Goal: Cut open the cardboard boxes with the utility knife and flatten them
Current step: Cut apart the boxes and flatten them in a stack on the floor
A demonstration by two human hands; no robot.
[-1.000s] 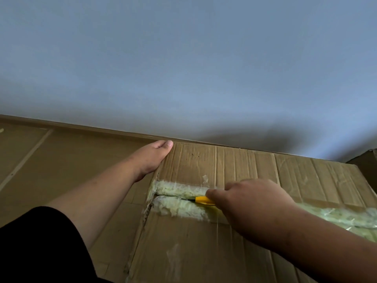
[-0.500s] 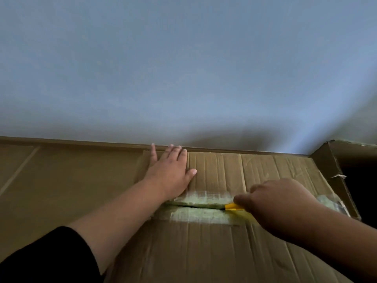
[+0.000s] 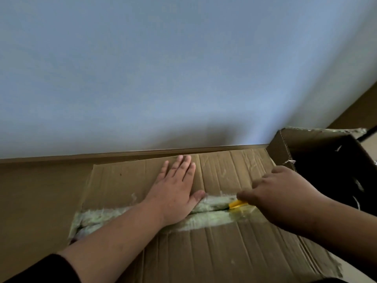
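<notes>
Left hand (image 3: 176, 187) flat, right hand (image 3: 285, 198) clenched.

A brown floor (image 3: 36, 193) carries the taped box (image 3: 214, 248), with an open box (image 3: 302, 144) touching its right side.

the left hand (image 3: 175, 188) lies flat on the cardboard box (image 3: 204, 252), on the flap behind the taped seam (image 3: 206, 213). the right hand (image 3: 285, 199) sits right of it, with the utility knife (image 3: 236, 204) at the seam. a second box (image 3: 318, 152) stands open at far right; a wall (image 3: 163, 78) rises behind.
</notes>
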